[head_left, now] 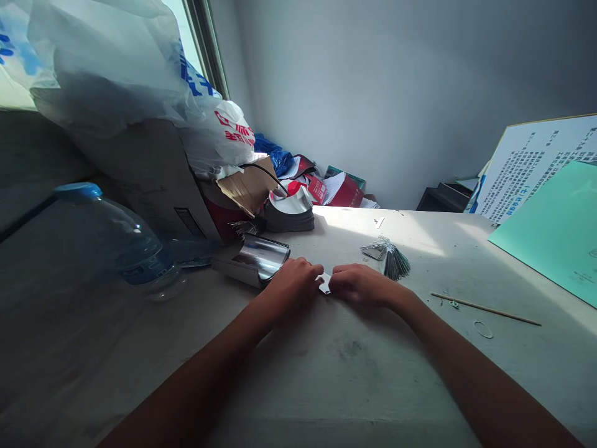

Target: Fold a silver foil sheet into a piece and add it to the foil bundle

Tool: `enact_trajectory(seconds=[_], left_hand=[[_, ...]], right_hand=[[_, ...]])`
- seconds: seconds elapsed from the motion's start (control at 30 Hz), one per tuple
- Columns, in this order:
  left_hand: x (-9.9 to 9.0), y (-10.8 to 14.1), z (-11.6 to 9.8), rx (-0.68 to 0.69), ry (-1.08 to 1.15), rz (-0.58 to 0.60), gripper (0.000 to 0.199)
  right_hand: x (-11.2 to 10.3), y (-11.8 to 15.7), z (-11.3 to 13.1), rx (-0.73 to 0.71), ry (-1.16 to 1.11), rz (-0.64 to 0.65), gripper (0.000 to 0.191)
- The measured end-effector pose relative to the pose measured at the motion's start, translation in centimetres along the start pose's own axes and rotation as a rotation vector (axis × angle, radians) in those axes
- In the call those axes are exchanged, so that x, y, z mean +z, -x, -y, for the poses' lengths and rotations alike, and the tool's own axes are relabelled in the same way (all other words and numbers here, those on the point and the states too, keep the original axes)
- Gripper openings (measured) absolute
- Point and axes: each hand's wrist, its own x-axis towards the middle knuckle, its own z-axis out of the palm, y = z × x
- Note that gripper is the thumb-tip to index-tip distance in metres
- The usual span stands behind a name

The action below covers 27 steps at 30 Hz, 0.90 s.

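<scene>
Over the middle of the table, my left hand (297,280) and my right hand (357,284) are close together, fingers bent and pinched. Between them is a small white piece (325,284), thin like paper or card, gripped at its two sides. My fingers hide most of its edges. Just left of my left hand lies a stack of curved sheets with a shiny silver inside (265,254). Behind my right hand rests a bundle of thin metal wires (395,260), fanned out at one end.
A plastic bottle with a blue cap (140,249) stands at left, before plastic bags (121,68) on a box. Dark curved pieces (290,218) are stacked at the back. To the right lie a thin stick (485,308), a rubber band (483,330) and a green folder (559,230).
</scene>
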Motion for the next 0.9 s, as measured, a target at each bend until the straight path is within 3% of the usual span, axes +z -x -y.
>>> enact_trajectory(seconds=[0.3,0.6,0.73,0.9], left_hand=[[0.3,0.3,-0.1,-0.130,0.094,0.040,0.019],[1.3,0.2,1.8,-0.071,0.351,-0.021,0.019],[1.7,-0.2,1.9,-0.080,0.344,-0.120,0.023],[1.8,-0.5,1.7,-0.052,0.333,-0.134,0.015]], right_hand=[[0.2,-0.5,-0.5,0.004,-0.147,-0.016,0.015],[0.7,-0.5,-1.1,0.102,-0.241,-0.029,0.014],[0.7,-0.5,-1.1,0.104,-0.235,-0.017,0.014],[0.7,-0.6,-1.1,0.107,-0.226,-0.021,0.016]])
